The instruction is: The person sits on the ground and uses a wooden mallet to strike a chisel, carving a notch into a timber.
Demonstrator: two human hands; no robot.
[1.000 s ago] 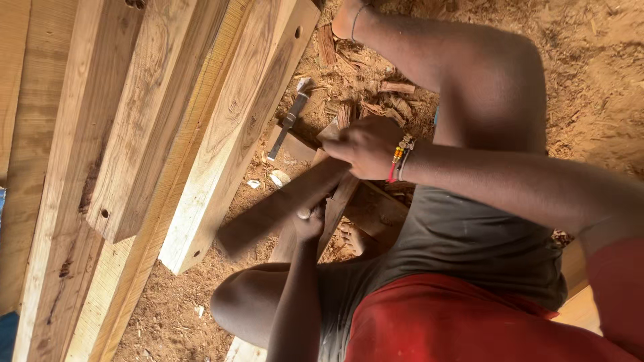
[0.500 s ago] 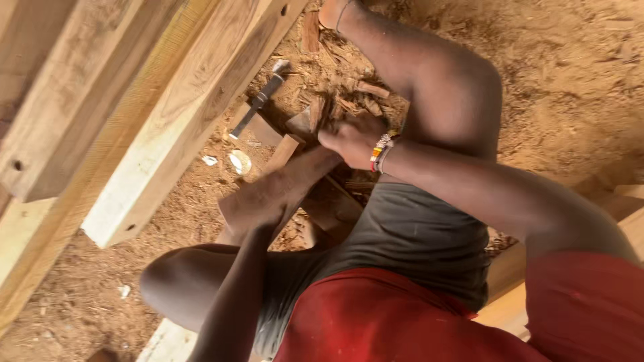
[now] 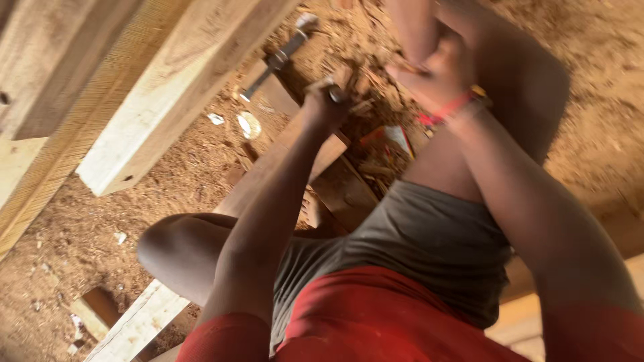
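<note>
My left hand (image 3: 323, 104) is closed around a small tool with a pale metal end, held down on a wooden plank (image 3: 332, 151) lying in the sawdust. My right hand (image 3: 436, 75), with a red band at the wrist, is fisted just right of it, in front of my raised knee (image 3: 530, 80). It is blurred, and it seems to grip the end of a wooden stick (image 3: 365, 87) that reaches toward the left hand. A metal hand tool (image 3: 278, 59) lies on the ground beyond both hands.
Thick sawn timber beams (image 3: 174, 100) lie stacked at the upper left, their ends close to the left arm. Sawdust and wood chips (image 3: 168, 174) cover the ground. A pale plank (image 3: 134, 325) and a small offcut (image 3: 94, 312) lie at the lower left.
The view has swung closer and lower. My right hand has lifted up and to the right. The left hand has slid further out along the plank.
</note>
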